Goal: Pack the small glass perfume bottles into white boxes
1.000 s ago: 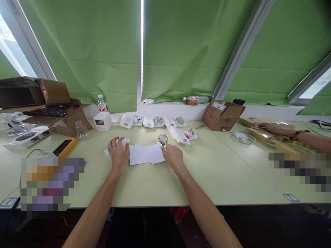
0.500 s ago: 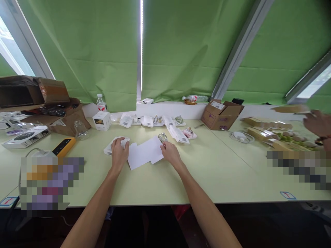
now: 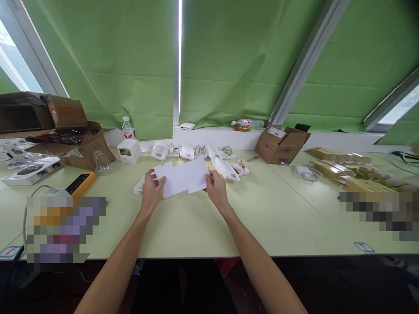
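A flat white cardboard box blank (image 3: 183,176) is lifted off the pale green table (image 3: 203,222) and tilted up toward me. My left hand (image 3: 151,191) pinches its left edge, and my right hand (image 3: 216,188) pinches its right edge. Below my left hand lies a small white packet (image 3: 139,189). Behind the blank, a row of small white boxes (image 3: 187,152) and small glass bottles (image 3: 227,151) runs along the table's far side. The glass bottle that stood near my right hand is hidden behind the blank.
A white cube box (image 3: 128,151), a clear jar (image 3: 101,162) and a water bottle (image 3: 128,129) stand at the left. Brown cartons (image 3: 62,126) and a yellow device (image 3: 80,183) lie farther left. An open brown carton (image 3: 280,145) sits at the right, with long yellow boxes (image 3: 337,161) beyond.
Both hands have lifted the white blank from flat on the table to tilted upright. The other person's arm at the far right has gone out of view.
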Demonstrator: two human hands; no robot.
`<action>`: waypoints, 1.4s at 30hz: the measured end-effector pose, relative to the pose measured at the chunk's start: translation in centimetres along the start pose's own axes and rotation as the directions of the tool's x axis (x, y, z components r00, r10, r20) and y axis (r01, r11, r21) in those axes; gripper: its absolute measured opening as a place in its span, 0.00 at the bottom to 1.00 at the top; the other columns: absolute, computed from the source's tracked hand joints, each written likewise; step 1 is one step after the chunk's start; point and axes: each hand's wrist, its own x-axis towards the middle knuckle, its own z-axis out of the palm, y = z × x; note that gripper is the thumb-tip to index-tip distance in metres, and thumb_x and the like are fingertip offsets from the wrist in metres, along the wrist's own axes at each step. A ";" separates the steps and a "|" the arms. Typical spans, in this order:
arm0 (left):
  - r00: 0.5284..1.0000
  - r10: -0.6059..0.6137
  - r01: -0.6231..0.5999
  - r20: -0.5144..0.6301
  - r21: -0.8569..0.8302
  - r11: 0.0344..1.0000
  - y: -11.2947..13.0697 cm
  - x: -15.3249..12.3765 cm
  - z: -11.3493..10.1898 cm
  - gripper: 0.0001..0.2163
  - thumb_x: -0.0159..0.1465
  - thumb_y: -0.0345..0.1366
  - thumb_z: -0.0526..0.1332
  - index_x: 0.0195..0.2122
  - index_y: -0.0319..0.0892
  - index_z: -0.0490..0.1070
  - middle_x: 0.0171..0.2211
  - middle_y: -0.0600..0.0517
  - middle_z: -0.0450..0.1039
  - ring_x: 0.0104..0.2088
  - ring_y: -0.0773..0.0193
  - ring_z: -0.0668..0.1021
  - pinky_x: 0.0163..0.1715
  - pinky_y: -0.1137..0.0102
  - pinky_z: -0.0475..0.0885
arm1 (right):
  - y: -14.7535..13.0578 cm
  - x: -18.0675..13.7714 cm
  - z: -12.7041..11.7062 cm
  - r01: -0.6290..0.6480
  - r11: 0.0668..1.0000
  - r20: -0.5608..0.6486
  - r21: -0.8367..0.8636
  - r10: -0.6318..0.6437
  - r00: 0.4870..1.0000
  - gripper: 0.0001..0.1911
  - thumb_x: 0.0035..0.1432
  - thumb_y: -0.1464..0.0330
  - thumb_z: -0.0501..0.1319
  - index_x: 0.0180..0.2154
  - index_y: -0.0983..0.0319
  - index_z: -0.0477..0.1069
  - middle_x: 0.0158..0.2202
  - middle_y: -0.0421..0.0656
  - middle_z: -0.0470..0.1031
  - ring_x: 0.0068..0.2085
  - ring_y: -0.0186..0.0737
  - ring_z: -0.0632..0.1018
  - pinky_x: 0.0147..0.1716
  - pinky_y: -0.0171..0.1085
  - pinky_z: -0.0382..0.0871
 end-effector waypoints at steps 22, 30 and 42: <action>0.818 -0.061 0.306 0.573 -0.343 0.888 2.2 -1.6 0.5 0.21 0.59 0.41 0.65 0.52 0.40 0.69 0.53 0.40 0.70 0.44 0.48 0.79 0.44 0.52 0.75 | -0.1 0.2 0.6 -0.278 0.835 0.177 0.474 0.219 0.960 0.13 0.56 0.64 0.61 0.41 0.64 0.67 0.31 0.43 0.77 0.25 0.39 0.79 0.26 0.42 0.81; 0.856 -0.125 0.302 0.502 -0.288 0.909 1.6 -1.2 0.6 0.16 0.58 0.39 0.65 0.45 0.37 0.71 0.41 0.42 0.77 0.37 0.51 0.81 0.41 0.55 0.77 | -0.3 -0.1 0.8 -0.336 0.856 0.344 0.393 0.202 0.917 0.10 0.54 0.65 0.64 0.36 0.65 0.70 0.29 0.43 0.77 0.27 0.38 0.79 0.30 0.38 0.80; 0.859 -0.136 0.286 0.494 -0.241 0.928 1.5 -1.0 0.7 0.17 0.57 0.41 0.66 0.43 0.37 0.69 0.38 0.43 0.77 0.35 0.52 0.82 0.38 0.58 0.78 | 0.3 -0.2 1.3 -0.333 0.903 0.355 0.273 0.227 0.907 0.10 0.54 0.65 0.64 0.28 0.65 0.70 0.22 0.44 0.75 0.23 0.37 0.77 0.24 0.34 0.76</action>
